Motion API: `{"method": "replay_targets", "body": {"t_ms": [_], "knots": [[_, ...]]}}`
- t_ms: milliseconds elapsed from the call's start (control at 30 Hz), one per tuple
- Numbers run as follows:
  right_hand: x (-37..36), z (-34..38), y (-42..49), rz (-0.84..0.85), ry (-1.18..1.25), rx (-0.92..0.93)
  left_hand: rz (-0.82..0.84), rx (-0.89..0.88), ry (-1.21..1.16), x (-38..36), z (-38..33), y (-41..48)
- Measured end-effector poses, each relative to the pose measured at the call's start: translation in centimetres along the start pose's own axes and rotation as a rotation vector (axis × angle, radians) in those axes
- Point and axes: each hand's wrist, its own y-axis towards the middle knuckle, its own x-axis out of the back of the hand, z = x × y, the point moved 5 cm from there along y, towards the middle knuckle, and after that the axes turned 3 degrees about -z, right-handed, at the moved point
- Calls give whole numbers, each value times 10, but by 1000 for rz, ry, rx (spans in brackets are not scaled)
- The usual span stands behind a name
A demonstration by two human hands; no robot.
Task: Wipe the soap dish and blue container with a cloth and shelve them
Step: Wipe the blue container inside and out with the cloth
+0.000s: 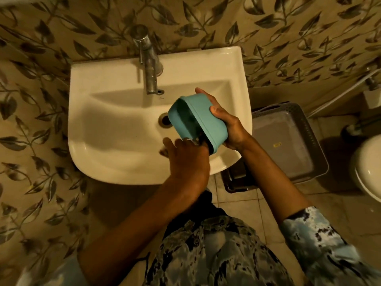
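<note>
Container (203,122), blue: held tilted on its side over the sink (86,104), just right of the drain (165,119), mouth turned left, with the right hand (228,126) clamped on its right side, thumb and fingers curled round it. Left hand (185,155): blurred, at the container's lower rim, fingertips hidden at the opening, so whether it pinched anything could not be told. Also noted: tap (148,65) at the sink's back, grey basket (288,141) on the floor to the right, toilet (369,168) at the right edge.

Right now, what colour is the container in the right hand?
Pale teal-blue; the container shows best in the head view.
</note>
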Motion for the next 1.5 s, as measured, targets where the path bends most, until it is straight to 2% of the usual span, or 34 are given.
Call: {"method": "replay_targets", "body": {"t_ms": [100, 167, 267, 333, 400, 467, 533, 567, 700, 733, 767, 800, 933, 1000, 1100, 1200, 1267, 1367, 1433, 1500], "knots": [[4, 2, 2, -13, -40, 26, 88, -8, -250, 0, 2, 5], [8, 6, 3, 0, -70, 38, 198, -25, -520, 5, 9, 14], [13, 12, 5, 13, -33, 73, 474, -90, -1096, 23, 12, 22], [17, 18, 5, 17, 33, 104, 609, -21, -1572, 34, 24, 23], [18, 23, 4, 29, 20, 99, 637, 57, -1893, 35, 46, 33], [14, 24, 5, 62, 2, 81, 606, 85, -2014, 36, 63, 43], [10, 22, 7, 83, 20, 67, 547, 70, -1947, 35, 65, 50], [9, 21, 9, 75, 24, 68, 460, 35, -1753, 33, 61, 53], [5, 14, 14, 24, 59, 61, -77, -57, -425, 15, 32, 54], [7, 13, 15, -5, 95, 56, -217, -62, -222, 16, 23, 50], [9, 12, 15, -40, 127, 55, -319, -106, -124, 22, 15, 45], [13, 11, 16, -71, 149, 58, -349, -171, -60, 24, 10, 43], [20, 7, 14, -107, 193, 32, -83, -424, -69, 12, 15, 55], [20, 4, 14, -93, 193, 22, -53, -409, -256, 24, 17, 59], [18, 1, 16, -97, 143, -3, -132, -88, -794, 37, 35, 71], [24, -4, 16, -156, 111, -42, -223, -103, -682, 25, 66, 75], [36, -8, 13, -254, 210, -76, -173, -93, -879, 19, 93, 66], [56, -9, 5, -392, 301, -26, -227, -53, -1054, 22, 141, 54], [61, -12, 4, -424, 382, -16, -262, 45, -1081, 26, 175, 56], [63, -16, 2, -427, 402, -36, -338, 222, -1033, 21, 210, 71]]}}
